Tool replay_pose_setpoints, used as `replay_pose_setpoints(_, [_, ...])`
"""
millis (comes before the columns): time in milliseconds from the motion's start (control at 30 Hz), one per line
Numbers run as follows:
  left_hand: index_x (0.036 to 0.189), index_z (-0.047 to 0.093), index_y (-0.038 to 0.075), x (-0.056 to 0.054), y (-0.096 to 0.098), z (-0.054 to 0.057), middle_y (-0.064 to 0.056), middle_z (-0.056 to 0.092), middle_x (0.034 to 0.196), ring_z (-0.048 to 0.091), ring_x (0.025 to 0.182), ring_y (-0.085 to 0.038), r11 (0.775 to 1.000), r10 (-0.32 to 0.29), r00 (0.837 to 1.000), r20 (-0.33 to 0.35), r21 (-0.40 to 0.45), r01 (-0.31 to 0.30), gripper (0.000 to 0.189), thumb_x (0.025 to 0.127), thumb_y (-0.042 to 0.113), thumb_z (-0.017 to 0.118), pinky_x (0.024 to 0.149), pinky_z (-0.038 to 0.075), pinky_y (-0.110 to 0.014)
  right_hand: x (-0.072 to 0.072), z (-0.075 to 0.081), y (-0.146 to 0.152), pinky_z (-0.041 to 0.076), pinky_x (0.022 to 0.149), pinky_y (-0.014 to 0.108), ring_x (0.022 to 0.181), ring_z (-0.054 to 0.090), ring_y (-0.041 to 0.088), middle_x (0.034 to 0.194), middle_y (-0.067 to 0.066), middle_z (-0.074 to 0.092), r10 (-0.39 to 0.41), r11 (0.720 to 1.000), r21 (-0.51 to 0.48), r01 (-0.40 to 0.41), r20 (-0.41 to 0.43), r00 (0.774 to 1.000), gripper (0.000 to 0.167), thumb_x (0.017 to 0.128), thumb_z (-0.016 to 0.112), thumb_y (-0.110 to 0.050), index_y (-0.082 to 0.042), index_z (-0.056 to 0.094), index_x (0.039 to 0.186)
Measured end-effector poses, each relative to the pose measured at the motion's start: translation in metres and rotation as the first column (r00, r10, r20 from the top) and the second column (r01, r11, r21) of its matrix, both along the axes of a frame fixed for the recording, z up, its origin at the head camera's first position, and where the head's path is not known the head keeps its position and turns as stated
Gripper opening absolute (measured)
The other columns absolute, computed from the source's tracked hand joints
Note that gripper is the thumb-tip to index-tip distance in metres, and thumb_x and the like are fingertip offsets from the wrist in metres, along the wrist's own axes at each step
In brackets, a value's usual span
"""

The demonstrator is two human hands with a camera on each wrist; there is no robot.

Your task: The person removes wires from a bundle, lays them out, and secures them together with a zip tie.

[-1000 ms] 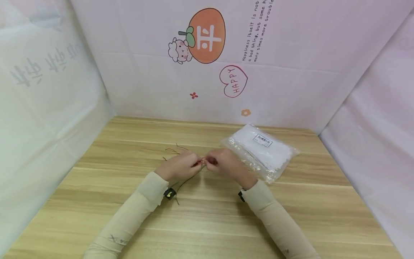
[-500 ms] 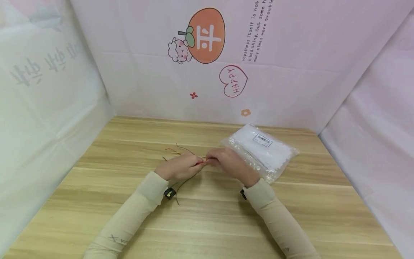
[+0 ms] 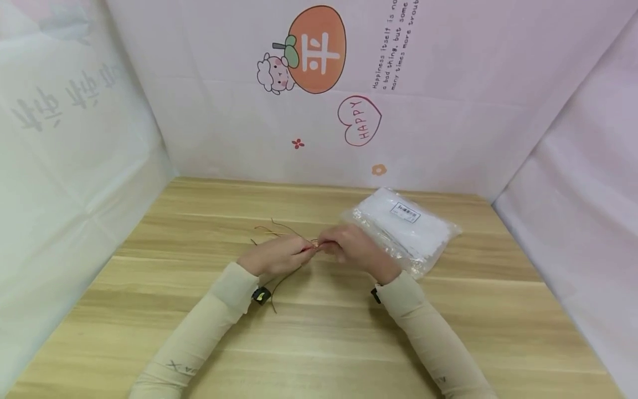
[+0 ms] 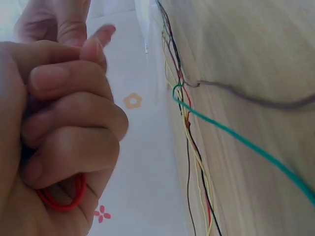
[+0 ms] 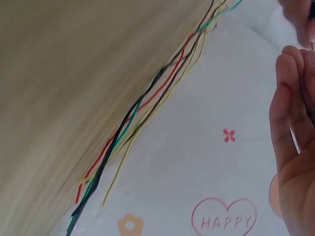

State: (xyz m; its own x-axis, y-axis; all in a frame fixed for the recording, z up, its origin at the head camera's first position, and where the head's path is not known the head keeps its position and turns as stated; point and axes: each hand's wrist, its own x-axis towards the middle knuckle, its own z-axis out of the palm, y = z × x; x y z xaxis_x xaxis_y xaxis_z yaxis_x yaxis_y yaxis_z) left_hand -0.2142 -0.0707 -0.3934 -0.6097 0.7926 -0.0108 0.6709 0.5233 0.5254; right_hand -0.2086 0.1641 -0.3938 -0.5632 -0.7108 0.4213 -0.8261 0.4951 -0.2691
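Left hand (image 3: 276, 255): fingers curled tight round red wire (image 4: 61, 207), a loop of which pokes out below the little finger. Right hand (image 3: 356, 249): fingertips meet those of the left, thumb and forefinger pinching the short red length between the two; its remaining fingers are held fairly straight in the right wrist view.

Wire bundle (image 5: 118, 135): black, red, yellow, green and brown strands, loosely twisted, apart from the curled fingers in the left wrist view. Green wire (image 4: 253, 145) and grey-brown wire (image 4: 270, 103) branch off to one side. In the head view loose ends fan out past the left hand, with a dark one curving towards the near edge. Cannot tell how much of the bundle touches the worktop (image 3: 319, 343).

Clear bag (image 3: 423, 233) with white contents and a barcode label (image 3: 405, 212) lies just beyond the right hand. Printed white cloth (image 3: 224, 127) stands behind.
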Motion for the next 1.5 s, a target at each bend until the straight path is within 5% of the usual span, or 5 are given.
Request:
replay_pose_setpoints(133, [0.079, 0.059, 0.01, 0.001, -0.001, 0.0, 0.008, 0.046, 0.066, 0.04, 0.056, -0.006, 1.0, 0.021, 0.999, 0.027, -0.009, -0.021, 0.043, 0.115, 0.024, 0.04, 0.059, 0.038, -0.025, -0.001, -0.004, 0.004, 0.056, 0.066, 0.024, 0.07, 0.063, 0.008, 0.083, -0.001, 0.076, -0.059, 0.998, -0.002, 0.059, -0.024, 0.998, 0.008, 0.093, 0.077, 0.0, -0.008, 0.076, 0.091])
replay_pose_setpoints(333, [0.08, 0.059, 0.011, 0.0, -0.002, -0.002, 0.009, 0.043, 0.065, 0.037, 0.055, -0.005, 1.0, 0.022, 0.998, 0.054, -0.01, -0.021, 0.045, 0.116, 0.029, 0.037, 0.057, 0.036, -0.024, -0.003, -0.006, 0.003, 0.06, 0.073, 0.025, 0.078, 0.072, 0.012, 0.091, 0.003, 0.079, 0.027, 1.0, 0.015, -0.027, -0.022, 0.999, 0.005, 0.098, 0.074, -0.006, -0.006, 0.078, 0.098])
replay_pose_setpoints(633, [0.085, 0.057, 0.004, -0.016, -0.024, 0.006, 0.003, 0.046, 0.072, 0.038, 0.062, -0.01, 0.998, 0.055, 0.996, 0.07, 0.03, -0.058, 0.039, 0.116, 0.019, 0.037, 0.065, 0.038, -0.026, -0.015, 0.001, 0.055, 0.053, 0.067, 0.033, 0.061, 0.055, 0.007, 0.065, -0.003, 0.062, -0.199, 0.979, -0.047, 0.198, -0.027, 0.98, 0.011, 0.098, 0.071, -0.003, -0.007, 0.073, 0.088])
replay_pose_setpoints(1067, [0.083, 0.05, 0.007, -0.024, -0.038, 0.013, 0.006, 0.033, 0.066, 0.029, 0.059, -0.008, 0.985, -0.038, 0.969, 0.243, 0.171, -0.004, 0.037, 0.116, 0.018, 0.037, 0.061, 0.03, -0.022, -0.03, 0.003, 0.093, 0.049, 0.069, 0.031, 0.058, 0.049, 0.006, 0.063, -0.007, 0.059, -0.267, 0.962, -0.05, 0.268, 0.032, 0.963, 0.017, 0.1, 0.07, -0.004, -0.01, 0.071, 0.084])
replay_pose_setpoints(1500, [0.089, 0.064, -0.004, -0.032, -0.05, 0.008, 0.005, 0.041, 0.066, 0.032, 0.057, -0.008, 0.988, 0.082, 0.98, 0.18, 0.111, -0.104, 0.047, 0.117, 0.019, 0.035, 0.057, 0.032, -0.023, -0.029, 0.006, 0.103, 0.05, 0.073, 0.034, 0.06, 0.053, 0.008, 0.063, -0.007, 0.061, -0.335, 0.94, -0.026, 0.342, 0.134, 0.933, 0.022, 0.101, 0.062, 0.002, -0.009, 0.072, 0.085])
